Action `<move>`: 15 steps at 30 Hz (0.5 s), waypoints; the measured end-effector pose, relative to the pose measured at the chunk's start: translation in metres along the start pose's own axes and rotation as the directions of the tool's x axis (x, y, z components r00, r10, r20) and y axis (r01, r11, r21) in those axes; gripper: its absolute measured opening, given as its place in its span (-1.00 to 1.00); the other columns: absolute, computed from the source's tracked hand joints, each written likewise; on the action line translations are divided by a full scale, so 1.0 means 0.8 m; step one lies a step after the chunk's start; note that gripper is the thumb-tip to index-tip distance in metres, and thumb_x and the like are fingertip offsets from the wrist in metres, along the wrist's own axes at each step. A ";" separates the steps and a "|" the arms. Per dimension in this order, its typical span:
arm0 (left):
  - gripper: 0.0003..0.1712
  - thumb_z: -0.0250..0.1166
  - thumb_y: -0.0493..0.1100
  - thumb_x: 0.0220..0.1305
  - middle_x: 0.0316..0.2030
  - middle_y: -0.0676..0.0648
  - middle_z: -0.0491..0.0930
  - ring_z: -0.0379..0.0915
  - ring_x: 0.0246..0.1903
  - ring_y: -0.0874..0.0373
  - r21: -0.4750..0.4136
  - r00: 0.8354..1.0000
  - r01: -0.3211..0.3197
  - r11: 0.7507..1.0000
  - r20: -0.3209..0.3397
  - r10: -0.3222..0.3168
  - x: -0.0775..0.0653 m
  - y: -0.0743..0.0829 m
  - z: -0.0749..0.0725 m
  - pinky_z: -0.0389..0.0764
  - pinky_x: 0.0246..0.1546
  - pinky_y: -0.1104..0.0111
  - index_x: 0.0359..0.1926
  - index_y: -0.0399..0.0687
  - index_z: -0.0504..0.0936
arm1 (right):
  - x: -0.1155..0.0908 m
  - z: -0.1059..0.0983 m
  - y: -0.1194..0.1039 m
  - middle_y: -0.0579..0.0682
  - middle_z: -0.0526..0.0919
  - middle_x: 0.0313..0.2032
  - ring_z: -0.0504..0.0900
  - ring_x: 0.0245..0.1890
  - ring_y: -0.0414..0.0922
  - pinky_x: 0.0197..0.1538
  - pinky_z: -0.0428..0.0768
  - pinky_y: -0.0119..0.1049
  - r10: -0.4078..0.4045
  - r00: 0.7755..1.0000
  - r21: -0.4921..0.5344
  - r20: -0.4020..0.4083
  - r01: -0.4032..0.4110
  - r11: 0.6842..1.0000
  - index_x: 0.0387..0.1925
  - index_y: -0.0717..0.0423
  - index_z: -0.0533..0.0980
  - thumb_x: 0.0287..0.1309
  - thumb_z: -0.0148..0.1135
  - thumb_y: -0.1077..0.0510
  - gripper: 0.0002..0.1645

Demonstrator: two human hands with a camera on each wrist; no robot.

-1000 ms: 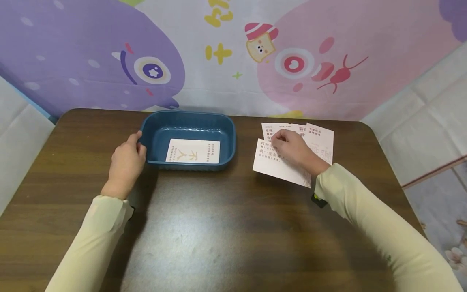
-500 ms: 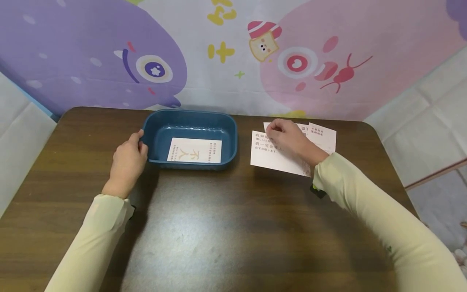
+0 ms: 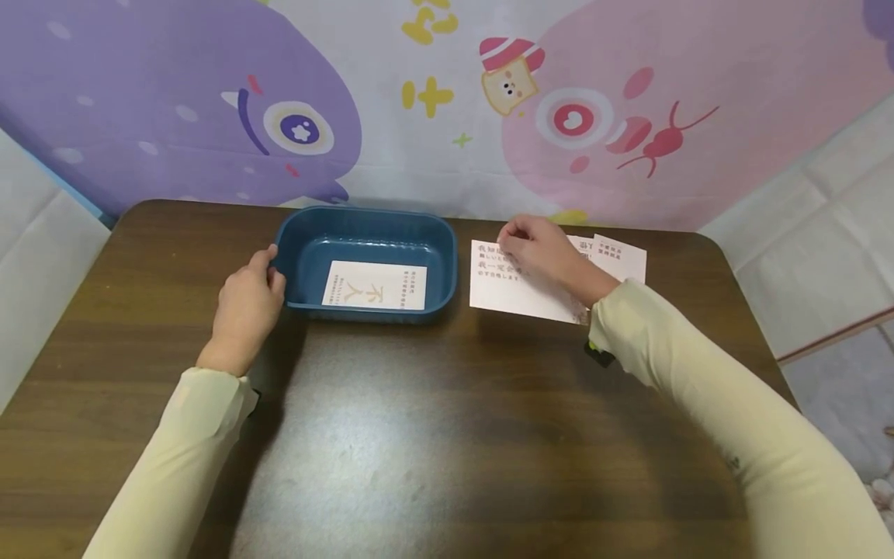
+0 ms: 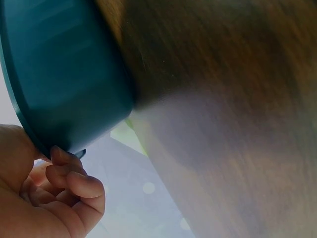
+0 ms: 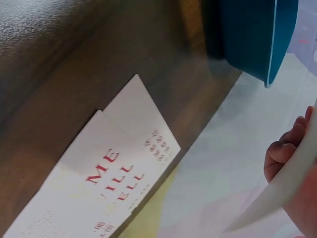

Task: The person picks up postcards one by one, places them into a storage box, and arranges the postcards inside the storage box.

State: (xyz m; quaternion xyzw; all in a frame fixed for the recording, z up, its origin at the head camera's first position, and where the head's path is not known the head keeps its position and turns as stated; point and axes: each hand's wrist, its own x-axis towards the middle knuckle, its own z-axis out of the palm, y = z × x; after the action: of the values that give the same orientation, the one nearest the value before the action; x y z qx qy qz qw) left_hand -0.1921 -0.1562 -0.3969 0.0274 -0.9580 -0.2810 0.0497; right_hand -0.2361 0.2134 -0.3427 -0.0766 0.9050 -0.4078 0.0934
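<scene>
A blue plastic basin (image 3: pixel 366 314) stands at the back of the table, a printed card (image 3: pixel 377 286) lying inside it. My left hand (image 3: pixel 246 307) pinches the basin's left rim between thumb and fingers, as the left wrist view also shows on the basin wall (image 4: pixel 64 79). Right of the basin, my right hand (image 3: pixel 548 255) pinches a white printed card (image 3: pixel 513 291) by its upper edge, held above the table. Behind and under that hand, several more cards (image 3: pixel 621 260) lie overlapping; in the right wrist view these cards (image 5: pixel 99 183) show red lettering.
The brown wooden table (image 3: pixel 391 435) reaches forward from a cartoon-printed cloth (image 3: pixel 433 171) hanging along its back edge. Pale panels (image 3: pixel 824 225) rise at the right side.
My right hand has moved left and slightly back with the card, away from the other cards and nearer the basin. The left hand keeps its hold on the rim.
</scene>
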 end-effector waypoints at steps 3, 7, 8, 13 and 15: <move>-0.44 -0.12 -0.29 0.35 -0.13 -0.56 0.57 0.34 -0.38 -0.25 0.000 1.000 0.007 1.000 0.007 -0.007 0.000 0.000 -0.001 0.43 -0.28 -0.13 0.32 -0.45 0.29 | 0.003 0.000 -0.006 0.05 0.52 -0.46 0.45 -0.47 -0.08 -0.26 0.43 -0.22 -0.003 1.000 -0.005 0.013 0.003 1.000 -0.20 0.28 0.55 0.28 -0.01 0.16 -0.72; -0.44 -0.11 -0.29 0.35 -0.10 -0.57 0.57 0.34 -0.38 -0.25 0.001 1.000 0.010 1.000 0.007 -0.010 0.000 0.001 -0.001 0.44 -0.29 -0.13 0.32 -0.44 0.29 | 0.008 0.000 -0.013 0.06 0.53 -0.43 0.45 -0.46 -0.07 -0.25 0.43 -0.22 0.000 1.000 -0.021 0.017 0.000 1.000 -0.19 0.27 0.55 0.28 -0.01 0.16 -0.72; -0.44 -0.11 -0.29 0.35 -0.11 -0.57 0.57 0.34 -0.38 -0.25 0.001 1.000 0.009 1.000 0.005 -0.009 0.000 0.001 -0.001 0.44 -0.30 -0.13 0.32 -0.44 0.29 | 0.008 0.000 -0.015 0.05 0.53 -0.43 0.45 -0.46 -0.08 -0.25 0.43 -0.23 -0.001 1.000 -0.023 0.016 0.002 1.000 -0.20 0.26 0.55 0.28 -0.01 0.16 -0.72; -0.44 -0.11 -0.29 0.35 -0.13 -0.56 0.57 0.34 -0.38 -0.24 -0.003 1.000 0.008 1.000 0.007 -0.008 0.000 0.001 -0.001 0.44 -0.30 -0.11 0.33 -0.44 0.28 | 0.011 0.001 -0.022 0.07 0.53 -0.41 0.45 -0.44 -0.07 -0.24 0.44 -0.22 -0.006 1.000 -0.032 0.020 0.006 0.999 -0.20 0.28 0.56 0.28 0.01 0.16 -0.72; -0.44 -0.11 -0.29 0.35 -0.13 -0.56 0.56 0.35 -0.38 -0.25 -0.004 1.000 0.012 1.000 0.011 -0.012 0.000 0.001 -0.001 0.43 -0.32 -0.10 0.33 -0.44 0.28 | 0.013 0.002 -0.024 0.10 0.54 -0.38 0.45 -0.40 -0.06 -0.20 0.43 -0.20 -0.009 1.000 -0.041 0.024 0.010 0.999 -0.19 0.29 0.56 0.28 0.01 0.15 -0.71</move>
State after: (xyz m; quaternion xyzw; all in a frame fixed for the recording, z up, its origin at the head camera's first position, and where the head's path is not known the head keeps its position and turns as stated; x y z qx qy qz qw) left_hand -0.1918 -0.1560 -0.3956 0.0315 -0.9576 -0.2833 0.0426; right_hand -0.2445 0.1977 -0.3302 -0.0878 0.9117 -0.3885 0.1006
